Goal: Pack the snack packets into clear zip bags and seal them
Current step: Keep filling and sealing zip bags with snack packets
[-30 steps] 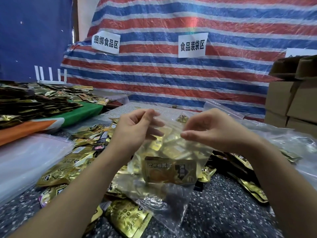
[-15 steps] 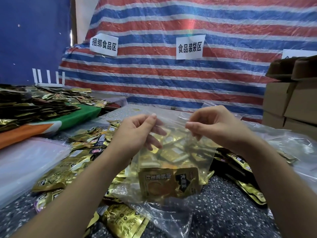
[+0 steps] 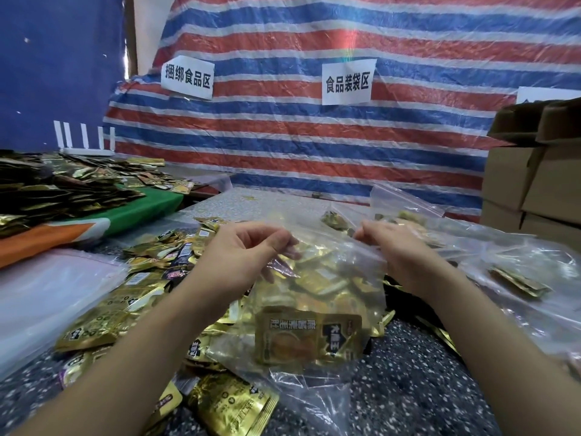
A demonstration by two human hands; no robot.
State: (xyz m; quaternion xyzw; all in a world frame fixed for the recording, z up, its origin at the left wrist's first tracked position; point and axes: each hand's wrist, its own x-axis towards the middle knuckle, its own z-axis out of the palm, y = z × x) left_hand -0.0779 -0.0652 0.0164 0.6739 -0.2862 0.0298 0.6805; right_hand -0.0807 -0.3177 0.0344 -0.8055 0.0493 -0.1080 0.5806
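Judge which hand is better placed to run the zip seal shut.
Left, probably: the left hand pinches the clear zip bag at one end of its top edge, while the right hand anchors the other.

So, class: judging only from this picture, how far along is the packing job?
Done: gold packets already fill the clear zip bag. In hand: the left hand and right hand pinch its top edge, apparently at the seal. Left: many loose packets lie on the table.
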